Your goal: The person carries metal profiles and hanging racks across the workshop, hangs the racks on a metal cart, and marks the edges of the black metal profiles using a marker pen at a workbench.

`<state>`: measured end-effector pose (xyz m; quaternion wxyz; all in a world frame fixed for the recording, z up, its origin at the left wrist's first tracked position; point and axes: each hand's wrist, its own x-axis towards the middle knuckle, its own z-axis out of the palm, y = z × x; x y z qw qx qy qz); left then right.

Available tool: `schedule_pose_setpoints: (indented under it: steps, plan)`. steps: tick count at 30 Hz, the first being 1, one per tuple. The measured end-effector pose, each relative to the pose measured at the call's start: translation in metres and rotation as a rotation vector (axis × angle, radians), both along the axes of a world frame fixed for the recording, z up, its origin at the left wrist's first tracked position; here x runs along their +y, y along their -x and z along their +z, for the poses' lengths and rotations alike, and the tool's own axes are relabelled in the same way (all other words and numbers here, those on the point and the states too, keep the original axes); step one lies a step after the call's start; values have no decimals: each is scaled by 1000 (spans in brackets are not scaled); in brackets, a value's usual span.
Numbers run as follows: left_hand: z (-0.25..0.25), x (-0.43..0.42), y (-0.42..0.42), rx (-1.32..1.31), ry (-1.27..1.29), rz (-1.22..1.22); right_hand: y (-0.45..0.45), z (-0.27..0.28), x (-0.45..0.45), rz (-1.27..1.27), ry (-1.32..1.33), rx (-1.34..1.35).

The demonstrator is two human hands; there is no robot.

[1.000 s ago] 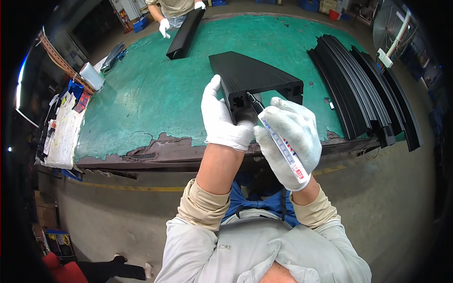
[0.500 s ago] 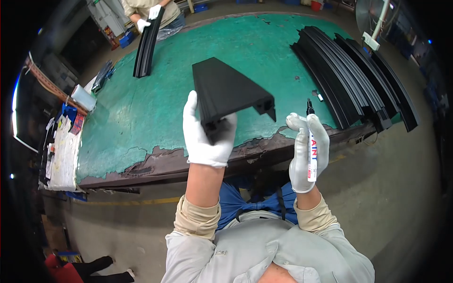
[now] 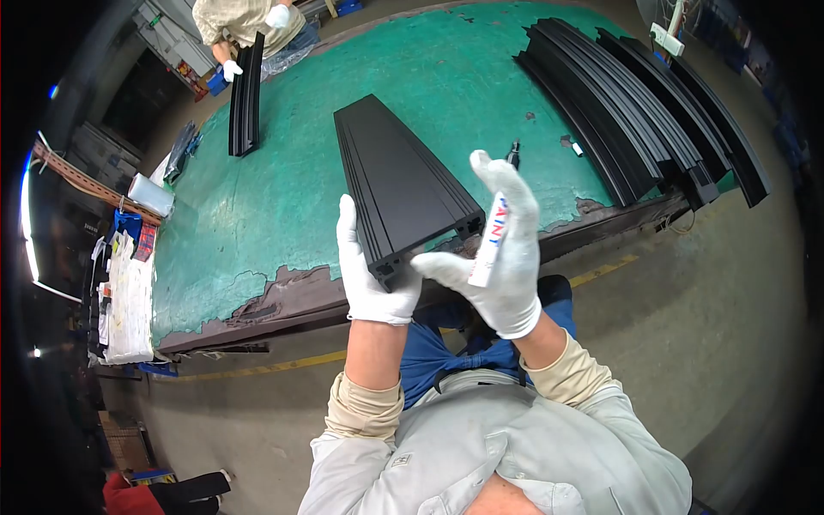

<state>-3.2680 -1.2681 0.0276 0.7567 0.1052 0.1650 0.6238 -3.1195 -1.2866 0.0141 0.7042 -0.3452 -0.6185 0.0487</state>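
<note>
My gloved left hand [image 3: 371, 283] grips the near end of a long black grooved profile [image 3: 403, 172], thumb along its left side and the other fingers beneath, partly hidden. The profile's broad ridged face points up and its hollow end faces me. A white paint marker [image 3: 489, 249] with a dark tip is held in my gloved right hand [image 3: 512, 257], which partly covers it. That hand's thumb reaches toward the profile's near end; whether it touches cannot be made out. The marker's tip points away from me, over the table.
Several black profiles [image 3: 601, 112] lie side by side at the right of the green table [image 3: 455, 69], near a small white piece [image 3: 577, 149]. Across the table, a co-worker [image 3: 245, 26] handles another black profile [image 3: 246, 103]. A clear roll [image 3: 151, 196] sits at the left.
The profile in my left hand has turned, so its ridged face shows more. My right hand has moved left with the marker, close to the profile's end. The co-worker's hands have moved apart.
</note>
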Motion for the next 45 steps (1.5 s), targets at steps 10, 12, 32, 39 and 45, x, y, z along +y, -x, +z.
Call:
schedule_pose_setpoints:
  steps: [10,12,32,39,45]
  plan:
    - [-26,-4,28,38,99,-105,-38,-33,-8,-87,269,111]
    - [-15,-6,38,152,111,-193,-51,-24,-18,-172,414,127]
    - [-1,76,246,2010,-194,-605,-93,-114,5,-78,409,-219]
    - [-15,127,197,2363,-124,-365,-92,-139,79,-99,405,-324]
    - [-18,237,119,2487,-147,-241,-80,-137,76,-262,390,-429]
